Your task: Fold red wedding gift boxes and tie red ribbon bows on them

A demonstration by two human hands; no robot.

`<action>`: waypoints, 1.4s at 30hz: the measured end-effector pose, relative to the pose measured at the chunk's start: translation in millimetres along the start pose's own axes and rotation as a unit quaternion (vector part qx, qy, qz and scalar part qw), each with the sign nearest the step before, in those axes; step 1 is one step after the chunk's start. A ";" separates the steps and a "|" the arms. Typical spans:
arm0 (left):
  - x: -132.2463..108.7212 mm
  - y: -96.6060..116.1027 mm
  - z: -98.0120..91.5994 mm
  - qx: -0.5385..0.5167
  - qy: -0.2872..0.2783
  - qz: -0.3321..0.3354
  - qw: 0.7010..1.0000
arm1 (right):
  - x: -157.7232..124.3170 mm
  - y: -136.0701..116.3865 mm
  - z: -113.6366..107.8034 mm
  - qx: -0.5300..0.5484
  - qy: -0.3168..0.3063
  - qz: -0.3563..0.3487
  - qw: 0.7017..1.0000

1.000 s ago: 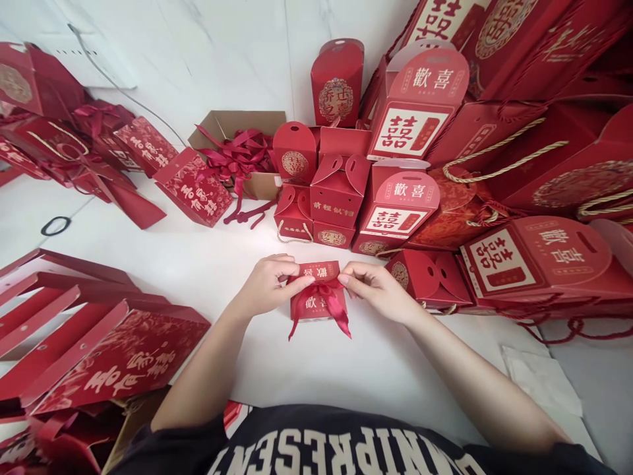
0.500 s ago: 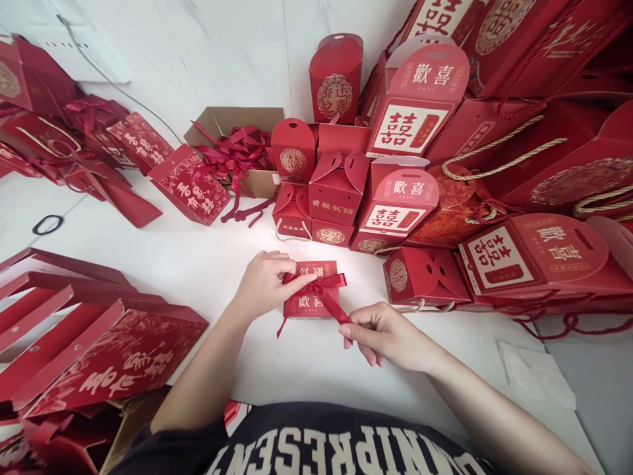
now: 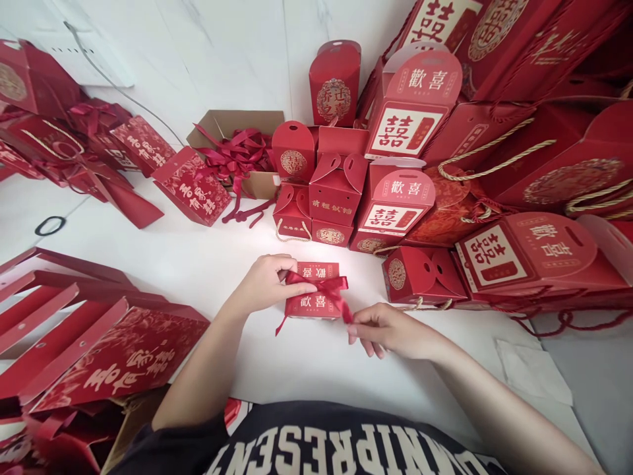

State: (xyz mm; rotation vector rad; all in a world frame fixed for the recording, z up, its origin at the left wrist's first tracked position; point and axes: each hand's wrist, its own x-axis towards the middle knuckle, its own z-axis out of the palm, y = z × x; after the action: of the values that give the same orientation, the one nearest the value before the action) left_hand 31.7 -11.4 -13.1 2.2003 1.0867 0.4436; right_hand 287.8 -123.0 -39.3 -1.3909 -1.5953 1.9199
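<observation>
A small red gift box (image 3: 319, 269) with white characters lies on the table in front of me. Across its top runs a dark red satin ribbon (image 3: 339, 284) tied in a bow. At the box's left side, my left hand (image 3: 267, 284) pinches the bow's left loop between thumb and fingers. My right hand (image 3: 393, 330), just off the lower right corner, has its thumb and forefinger closed on one ribbon tail, which hangs twisted and a little slack. The other tail trails free at the lower left.
Behind the box, several red boxes (image 3: 336, 198) stand clustered, with larger bags (image 3: 568, 152) to the right. An open cardboard box (image 3: 262, 122) of loose ribbons sits by the wall. Folded red boxes (image 3: 143, 356) fill the left front. A black ring (image 3: 50, 226) lies on the white table.
The ribbon tail at my right hand has gone from nearly straight to twisted, and that hand sits slightly farther right. My left hand keeps its pinch on the bow.
</observation>
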 end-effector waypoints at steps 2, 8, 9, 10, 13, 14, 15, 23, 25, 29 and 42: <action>-1.7 1.0 -5.3 0.001 -0.028 -0.009 1.000 | -11.1 -12.9 -9.0 -0.141 0.022 -0.005 0.990; -5.9 5.1 -15.5 0.027 -0.065 0.016 0.997 | -6.8 -50.0 -22.0 -0.210 0.217 -0.070 0.951; -6.6 5.0 -16.8 0.026 -0.075 0.021 0.997 | -0.4 -52.6 -21.2 -0.185 0.225 -0.085 0.953; -7.4 4.7 -18.2 0.023 -0.088 0.025 0.996 | 5.9 -54.2 -20.0 -0.163 0.216 -0.099 0.958; -10.2 4.1 -23.1 -0.003 -0.130 0.015 0.991 | 16.9 -56.4 -15.7 -0.115 0.210 -0.134 0.962; -11.4 4.3 -24.8 -0.016 -0.139 0.005 0.990 | 16.9 -57.0 -14.1 -0.117 0.229 -0.138 0.956; -12.5 4.9 -26.3 -0.030 -0.146 -0.007 0.989 | 15.3 -57.6 -12.5 -0.135 0.253 -0.136 0.948; -17.1 14.6 -24.3 -0.091 -0.174 -0.049 0.979 | 1.1 -51.5 1.6 -0.313 0.249 -0.066 0.914; -16.3 14.7 -22.6 -0.075 -0.159 -0.038 0.984 | 2.3 -48.1 0.9 -0.258 0.218 -0.091 0.937; -13.6 12.1 -18.8 -0.051 -0.097 -0.030 0.994 | 4.7 -45.4 -3.8 -0.165 0.222 -0.099 0.956; 1.2 5.9 9.8 0.043 0.085 0.059 0.994 | 16.1 -36.9 -8.3 -0.032 0.149 -0.112 0.982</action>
State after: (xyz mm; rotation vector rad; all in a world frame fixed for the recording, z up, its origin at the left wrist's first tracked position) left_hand 41.2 -17.0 -16.4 2.3459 1.0859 0.6584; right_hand 273.8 -93.6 -14.4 -1.3785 -1.5999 1.4690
